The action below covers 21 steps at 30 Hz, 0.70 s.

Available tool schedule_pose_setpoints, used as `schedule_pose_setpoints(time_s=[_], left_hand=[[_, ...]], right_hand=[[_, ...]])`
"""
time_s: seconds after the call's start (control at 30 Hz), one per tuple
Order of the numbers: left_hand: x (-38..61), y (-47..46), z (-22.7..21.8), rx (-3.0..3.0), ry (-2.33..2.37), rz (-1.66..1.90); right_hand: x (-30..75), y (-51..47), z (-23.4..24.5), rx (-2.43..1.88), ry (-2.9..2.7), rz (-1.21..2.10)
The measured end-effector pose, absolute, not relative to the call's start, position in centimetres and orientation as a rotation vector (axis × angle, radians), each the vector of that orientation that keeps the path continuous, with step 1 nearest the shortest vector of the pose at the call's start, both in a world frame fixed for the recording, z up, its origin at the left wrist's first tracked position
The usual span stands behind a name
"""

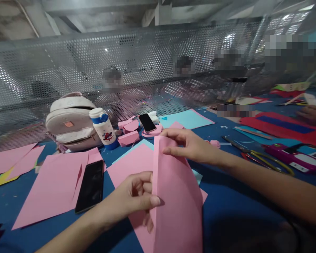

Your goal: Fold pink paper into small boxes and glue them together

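Observation:
A pink paper sheet (180, 196) stands raised in front of me, with a narrow folded strip along its left edge. My left hand (137, 198) grips that edge low down, thumb on the near face and fingers behind. Higher up, my right hand (185, 144) pinches the sheet near its top corner between thumb and fingers. Below it, more pink paper (129, 168) lies flat on the blue table (226, 211), with light blue paper (144, 142) showing from underneath. A black phone (91, 186) rests on pink sheets (50, 186) left of my left hand.
A pale backpack (71, 123) and a white-and-blue bottle (104, 128) stand at the back left. Folded pink pieces (129, 137) and another phone (146, 122) lie behind the sheet. Scissors (258, 158) and a purple case (295, 158) lie right. Perforated metal panels (147, 70) close off the back.

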State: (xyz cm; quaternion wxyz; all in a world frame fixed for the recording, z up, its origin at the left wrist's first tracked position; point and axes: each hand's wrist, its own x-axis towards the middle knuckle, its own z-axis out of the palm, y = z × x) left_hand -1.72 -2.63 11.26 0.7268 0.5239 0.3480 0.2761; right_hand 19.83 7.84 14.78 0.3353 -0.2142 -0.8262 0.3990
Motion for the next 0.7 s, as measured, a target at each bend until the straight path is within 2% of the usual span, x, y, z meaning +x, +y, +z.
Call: schedule_pose_setpoints(time_s=[0.2,0.33,0.57,0.7], left_hand=[[-2.6,-1.2,7.1,1.197,1.073,0.546],[-3.0,-0.7,4.9,1.21,1.078,0.43],[-3.6,-1.7,5.7,1.249,0.968,0.325],[-4.5,-3.9,6.3,1.662,1.196,0.269]], right_hand=[[18.2,10.8,10.0,-0.695,-2.27,1.278],[17.4,12.6,6.5,-0.717,-2.248,1.362],[17.2,14.0,4.1,-0.672,-2.148,1.424],[17.5,14.0,2.9,-0.679,-2.125,1.462]])
